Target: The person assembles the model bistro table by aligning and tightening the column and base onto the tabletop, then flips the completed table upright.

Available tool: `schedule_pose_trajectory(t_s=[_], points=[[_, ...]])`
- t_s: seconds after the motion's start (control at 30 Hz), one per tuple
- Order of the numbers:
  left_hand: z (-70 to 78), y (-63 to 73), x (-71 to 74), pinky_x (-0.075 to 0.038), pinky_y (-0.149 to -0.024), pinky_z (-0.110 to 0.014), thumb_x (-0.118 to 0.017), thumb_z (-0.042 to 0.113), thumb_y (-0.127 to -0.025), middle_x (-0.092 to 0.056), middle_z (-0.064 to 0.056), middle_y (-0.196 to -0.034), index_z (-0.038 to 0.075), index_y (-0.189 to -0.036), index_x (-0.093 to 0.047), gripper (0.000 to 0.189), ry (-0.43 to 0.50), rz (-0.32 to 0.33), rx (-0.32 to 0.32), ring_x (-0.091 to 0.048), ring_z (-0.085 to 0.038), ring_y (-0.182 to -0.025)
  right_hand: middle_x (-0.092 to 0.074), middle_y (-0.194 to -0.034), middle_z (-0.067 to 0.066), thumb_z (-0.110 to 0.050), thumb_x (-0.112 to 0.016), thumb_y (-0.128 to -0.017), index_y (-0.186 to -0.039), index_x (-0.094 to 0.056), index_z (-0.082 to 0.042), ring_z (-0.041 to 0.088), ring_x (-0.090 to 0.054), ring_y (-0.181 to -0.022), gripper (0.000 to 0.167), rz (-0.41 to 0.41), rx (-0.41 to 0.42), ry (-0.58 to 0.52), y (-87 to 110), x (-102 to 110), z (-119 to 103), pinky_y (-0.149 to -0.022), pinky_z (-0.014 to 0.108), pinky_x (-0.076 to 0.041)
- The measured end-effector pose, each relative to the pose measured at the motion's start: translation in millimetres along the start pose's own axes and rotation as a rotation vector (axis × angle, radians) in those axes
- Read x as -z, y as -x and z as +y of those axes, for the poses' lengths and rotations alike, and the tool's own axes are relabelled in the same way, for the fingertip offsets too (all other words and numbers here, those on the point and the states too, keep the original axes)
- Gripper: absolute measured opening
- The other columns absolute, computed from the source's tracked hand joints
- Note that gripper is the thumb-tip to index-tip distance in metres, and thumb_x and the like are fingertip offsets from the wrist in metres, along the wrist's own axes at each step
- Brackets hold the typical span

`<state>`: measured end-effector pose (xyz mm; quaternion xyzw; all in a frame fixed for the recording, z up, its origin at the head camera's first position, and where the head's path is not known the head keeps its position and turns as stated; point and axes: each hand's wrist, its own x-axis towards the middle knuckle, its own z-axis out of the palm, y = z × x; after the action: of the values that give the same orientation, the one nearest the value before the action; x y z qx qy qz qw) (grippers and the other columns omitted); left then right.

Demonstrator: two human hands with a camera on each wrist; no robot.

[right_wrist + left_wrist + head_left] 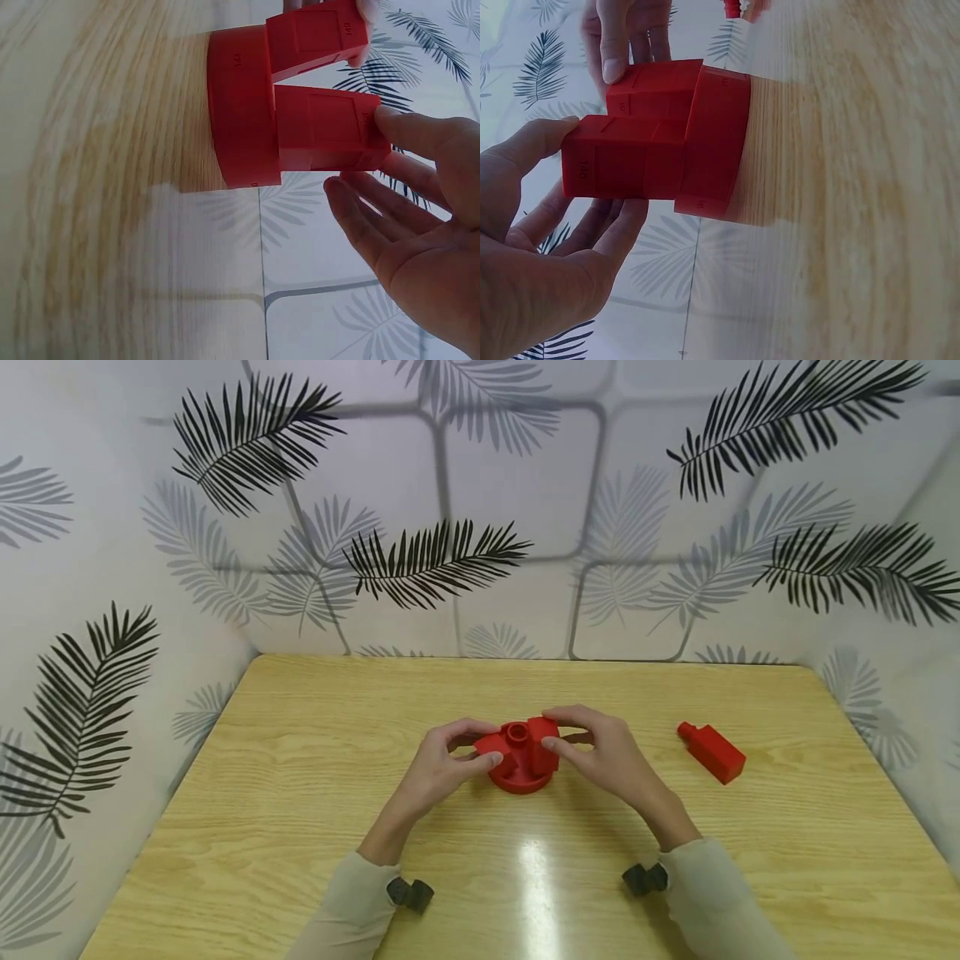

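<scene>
Left hand (444, 765) pinches red block (491, 744) at 9 o'clock of base (522, 787), right hand (606, 753) second block (539, 757) at 3; desk edge (600, 664) well apart, 12

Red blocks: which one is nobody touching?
The knobbed block lying on the table, off to the right. The left hand holds the left block, the right hand the right block, both at the round base.

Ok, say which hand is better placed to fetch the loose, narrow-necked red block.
Probably the right hand: the loose, narrow-necked red block lies on its outer side. The left hand is farther off, beyond the round red base.
</scene>
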<state>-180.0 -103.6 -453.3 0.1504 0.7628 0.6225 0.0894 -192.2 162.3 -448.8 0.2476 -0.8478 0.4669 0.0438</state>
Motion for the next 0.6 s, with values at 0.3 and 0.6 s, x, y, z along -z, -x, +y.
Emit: schedule_pose_trajectory(t_s=[0.3, 0.6], points=[[-0.6, -1.0, -0.4, -0.056, -0.098, -0.037, -0.077, 0.011, -0.092, -0.067, -0.007, -0.124, 0.002, -0.127, -0.069, 0.036, -0.019, 0.001, -0.005, -0.060, -0.026, -0.113, -0.071, -0.122, 0.011, -0.014, -0.080, -0.091, -0.131, -0.067, -0.007, 0.027, -0.072, -0.102, 0.042, 0.027, -0.047, -0.030, 6.6, 2, 2, -0.080, 0.037, -0.063], [-1.9, -1.5, -0.2, -0.057, -0.096, -0.038, -0.078, 0.012, -0.092, -0.067, -0.006, -0.123, 0.001, -0.127, -0.069, 0.038, -0.027, 0.005, -0.010, -0.060, -0.026, -0.109, -0.067, -0.127, 0.006, -0.017, -0.079, -0.092, -0.133, -0.068, -0.009, 0.021, -0.068, -0.098, 0.043, -0.029, -0.015, 0.050, 13.8, 10, 0, -0.076, 0.033, -0.063]])
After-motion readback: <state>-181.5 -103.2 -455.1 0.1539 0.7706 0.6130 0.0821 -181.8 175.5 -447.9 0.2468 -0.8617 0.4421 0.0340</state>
